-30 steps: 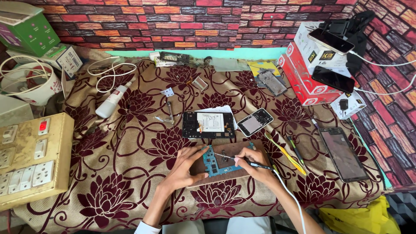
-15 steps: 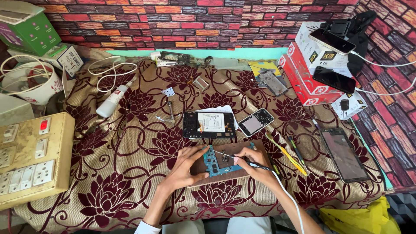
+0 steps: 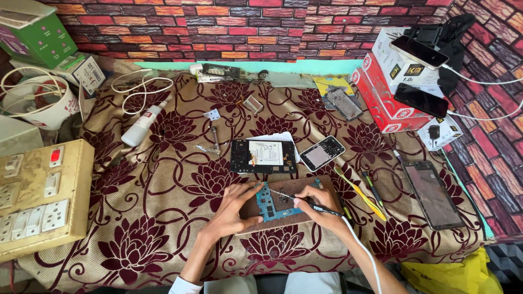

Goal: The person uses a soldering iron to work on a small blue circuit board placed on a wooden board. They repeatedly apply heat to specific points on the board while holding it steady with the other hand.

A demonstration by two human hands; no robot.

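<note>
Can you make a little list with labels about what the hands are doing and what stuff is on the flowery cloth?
left hand: steadies the blue circuit board, fingers on its left edge
right hand: holds a thin black corded tool, tip on the board
board rests on: brown wooden block
just above: opened black phone frame, small phone
far left: beige socket box
right side: dark tablet screen

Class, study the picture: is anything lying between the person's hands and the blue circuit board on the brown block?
Nothing visible does. The left hand already rests on the blue circuit board, and the right hand holds a corded tool with its tip on it.
</note>
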